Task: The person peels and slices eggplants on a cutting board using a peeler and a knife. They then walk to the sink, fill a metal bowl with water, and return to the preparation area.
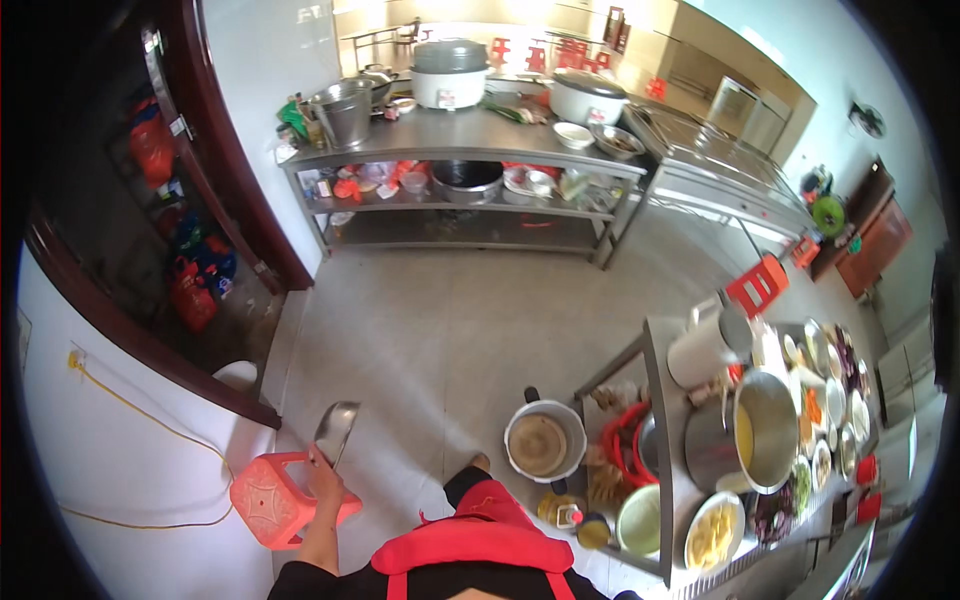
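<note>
My left hand [325,477] grips a shiny metal bowl [337,431] by its edge, with the bowl tipped on its side. Behind and beside that hand is a red plastic stool [266,499]; whether the hand touches it I cannot tell. My right hand is out of view. On the floor ahead of my feet stands a round aluminium pot [541,442] with dark handles, its inside brownish. Next to it is a bottle of yellow oil [556,511] with a red cap.
A steel table [660,420] at the right bears a large steel pot [724,442], a plate of yellow food pieces [712,532] and several dishes. Across the floor, a steel workbench [450,139] holds two rice cookers and a steel bucket [343,112]. An open doorway [259,360] lies left.
</note>
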A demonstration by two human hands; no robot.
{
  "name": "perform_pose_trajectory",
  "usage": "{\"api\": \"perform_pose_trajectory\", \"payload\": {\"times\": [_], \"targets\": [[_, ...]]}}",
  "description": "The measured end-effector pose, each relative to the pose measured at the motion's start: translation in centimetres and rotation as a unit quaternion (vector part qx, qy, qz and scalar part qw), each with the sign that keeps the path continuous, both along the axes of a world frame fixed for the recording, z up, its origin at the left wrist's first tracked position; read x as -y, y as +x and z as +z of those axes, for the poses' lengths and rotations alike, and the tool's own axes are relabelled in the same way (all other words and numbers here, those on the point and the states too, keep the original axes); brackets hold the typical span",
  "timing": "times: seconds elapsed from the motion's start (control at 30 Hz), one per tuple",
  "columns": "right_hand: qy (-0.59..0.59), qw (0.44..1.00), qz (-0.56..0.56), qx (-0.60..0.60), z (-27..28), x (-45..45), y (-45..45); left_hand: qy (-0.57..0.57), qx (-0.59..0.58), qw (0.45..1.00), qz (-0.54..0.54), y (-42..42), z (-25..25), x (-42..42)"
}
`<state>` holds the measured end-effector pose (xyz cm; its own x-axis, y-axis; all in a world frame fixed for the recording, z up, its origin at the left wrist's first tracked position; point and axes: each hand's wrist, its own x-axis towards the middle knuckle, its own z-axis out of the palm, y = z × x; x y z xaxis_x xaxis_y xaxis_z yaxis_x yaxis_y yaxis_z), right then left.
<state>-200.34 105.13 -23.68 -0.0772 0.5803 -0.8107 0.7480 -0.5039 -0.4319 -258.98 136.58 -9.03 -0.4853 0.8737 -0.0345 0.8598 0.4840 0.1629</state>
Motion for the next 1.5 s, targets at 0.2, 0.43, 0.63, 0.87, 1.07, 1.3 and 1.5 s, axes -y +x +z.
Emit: {"api": "perform_pose_trajectory", "payload": {"times": [0.2,0.43,0.63,0.87,1.07,1.3,1.5], "targets": [[0.095,0.983,0.047,0.148,4.8,-29.5,3.1,-0.356,0.019,0.932,0.064,-4.5,-2.9,-0.9],[0.301,0.933,0.059,0.187,13.7,-54.9,6.5,-0.427,0.129,0.894,0.046,-5.2,-3.7,-3.7],[0.284,0.946,0.068,0.138,15.5,-67.4,7.0,-0.315,-0.067,0.942,-0.097,-1.1,-6.9,-23.4],[0.205,0.959,0.062,0.185,13.2,-70.6,9.9,-0.088,0.044,0.986,-0.137,10.4,-3.5,-52.3],[0.076,0.985,0.010,0.154,11.4,-67.6,7.6,-0.029,0.026,0.941,-0.337,20.6,-3.6,-72.0],[0.094,0.947,-0.281,0.126,13.8,-70.8,4.5,-0.209,0.176,0.847,-0.456,42.5,-0.4,-80.1],[0.168,0.570,-0.751,-0.288,20.2,-81.0,7.8,-0.221,0.420,0.716,-0.513,58.0,4.3,-79.0]]}}
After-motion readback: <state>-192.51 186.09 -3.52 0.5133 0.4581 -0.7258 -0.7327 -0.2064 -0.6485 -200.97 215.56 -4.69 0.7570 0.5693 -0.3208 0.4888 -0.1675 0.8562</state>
